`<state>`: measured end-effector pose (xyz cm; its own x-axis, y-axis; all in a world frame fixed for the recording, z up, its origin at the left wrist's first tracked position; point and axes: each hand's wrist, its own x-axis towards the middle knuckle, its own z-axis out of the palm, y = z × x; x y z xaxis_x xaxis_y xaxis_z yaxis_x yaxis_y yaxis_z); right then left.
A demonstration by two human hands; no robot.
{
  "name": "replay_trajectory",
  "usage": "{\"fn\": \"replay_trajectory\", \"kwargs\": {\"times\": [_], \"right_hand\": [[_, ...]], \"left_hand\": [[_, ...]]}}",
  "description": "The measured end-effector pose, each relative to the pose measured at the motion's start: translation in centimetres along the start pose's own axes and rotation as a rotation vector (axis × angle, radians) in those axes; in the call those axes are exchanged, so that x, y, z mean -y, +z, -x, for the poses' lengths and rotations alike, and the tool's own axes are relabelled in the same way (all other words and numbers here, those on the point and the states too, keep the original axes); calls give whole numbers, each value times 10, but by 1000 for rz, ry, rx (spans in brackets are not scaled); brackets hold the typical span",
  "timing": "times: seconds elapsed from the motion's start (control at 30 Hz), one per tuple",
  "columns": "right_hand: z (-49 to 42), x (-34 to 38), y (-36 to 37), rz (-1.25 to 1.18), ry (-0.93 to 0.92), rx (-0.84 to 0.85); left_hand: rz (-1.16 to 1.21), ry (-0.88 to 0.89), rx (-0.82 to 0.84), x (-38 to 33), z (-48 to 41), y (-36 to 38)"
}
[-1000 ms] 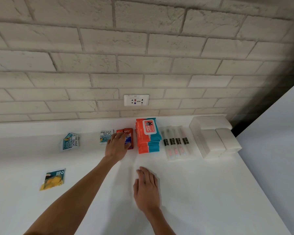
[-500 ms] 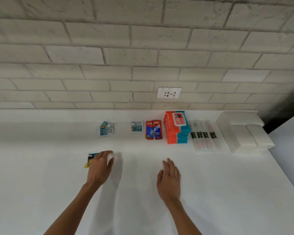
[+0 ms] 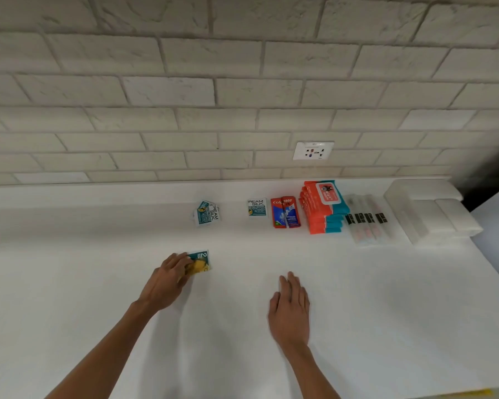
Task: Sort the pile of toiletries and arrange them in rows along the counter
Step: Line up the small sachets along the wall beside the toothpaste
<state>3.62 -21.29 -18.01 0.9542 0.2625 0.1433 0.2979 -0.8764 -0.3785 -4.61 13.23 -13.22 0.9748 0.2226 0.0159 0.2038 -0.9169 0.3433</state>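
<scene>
**Head view, 12 o'clock toward the wall.** A white counter (image 3: pixel 357 312) runs along a brick wall (image 3: pixel 185 90).

The left hand (image 3: pixel 167 280) is at 9 o'clock of the right hand and well apart from it. Its knuckles are bent and its fingers (image 3: pixel 175 262) curl over the left half of a yellow sachet (image 3: pixel 201 262), gripping it. The thumb is mostly hidden. Whether the sachet touches the counter or is just raised cannot be told. Its teal corner, marked "2", projects past the fingertips toward 2 o'clock.

The right hand (image 3: pixel 290 309) lies palm down on the counter. Its fingers are straight and pressed together, point to 12 o'clock and hold nothing.

A row lies at the wall side of the counter, listed from 9 to 3 o'clock:

- **Sachet pile** (image 3: pixel 208 213): loose, tilted and overlapping, at 12 o'clock of the yellow sachet and well apart from it.
- **Lone sachet** (image 3: pixel 257 208): upright in the view, with a gap between it and the pile.
- **Toothpaste** (image 3: pixel 285 216): two red packs touching, just beside the lone sachet.
- **Wipes** (image 3: pixel 324 208): an orange and teal stack, just beside the toothpaste and at 12 o'clock of the right hand.
- **Toothbrushes** (image 3: pixel 366 221): side by side in clear wrappers.
- **White blocks** (image 3: pixel 429 210): at the 3 o'clock end, against the wall.

An outlet (image 3: pixel 313 150) is set in the wall at 12 o'clock of the wipes.
</scene>
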Motion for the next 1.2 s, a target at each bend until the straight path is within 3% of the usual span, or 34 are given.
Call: {"fn": "replay_trajectory", "kwargs": {"times": [0.23, 0.47, 0.8, 1.07, 1.2], "right_hand": [[15, 21, 7, 1, 25, -17], [21, 44, 15, -22, 47, 14], [51, 104, 24, 4, -229, 106], [41, 100, 19, 132, -249, 97], [19, 104, 19, 147, -247, 133]], "left_hand": [[-25, 30, -24, 2, 14, 16], [-67, 108, -33, -40, 32, 32], [50, 153, 22, -83, 33, 42], [89, -8, -80, -46, 22, 36], [43, -148, 23, -21, 8, 41]]}}
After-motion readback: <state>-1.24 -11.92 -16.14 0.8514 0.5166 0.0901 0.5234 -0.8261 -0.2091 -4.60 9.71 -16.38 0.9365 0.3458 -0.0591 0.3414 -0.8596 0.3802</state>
